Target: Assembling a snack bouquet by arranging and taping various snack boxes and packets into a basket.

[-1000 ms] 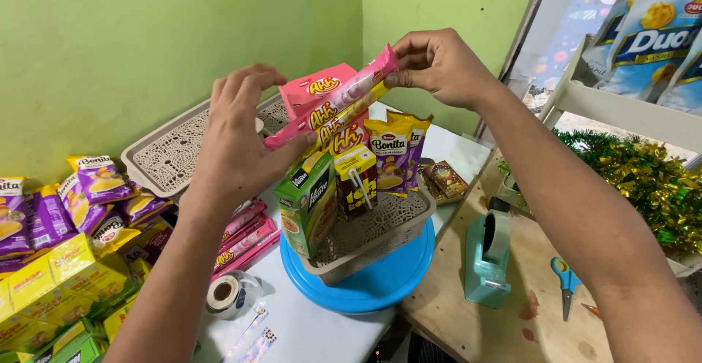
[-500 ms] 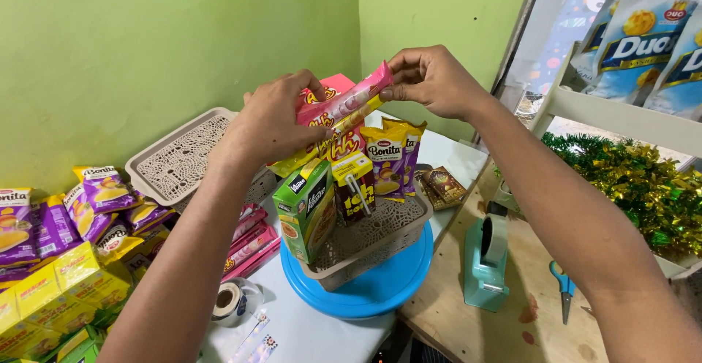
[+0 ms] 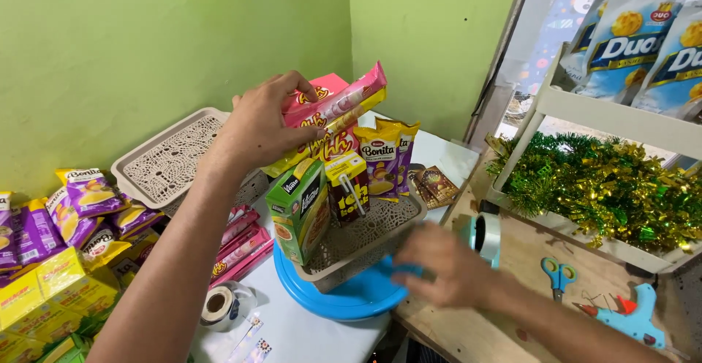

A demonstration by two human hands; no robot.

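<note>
Two snack packets (image 3: 336, 111) under left fingers (image 3: 292, 85).

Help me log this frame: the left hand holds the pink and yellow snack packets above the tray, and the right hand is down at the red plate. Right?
Not quite. The head view shows the plate is blue, not red. The left hand does hold the snack packets above the tray, and the right hand is down at the plate's edge.

The pink wafer packs (image 3: 333, 107) were long, glossy sleeves with a yellow one under them, stacked and tilted, upper ends toward the wall; they were gripped from above over the basket (image 3: 365, 239); the basket was beige, perforated plastic, resting on a blue turntable (image 3: 344, 297).
</note>
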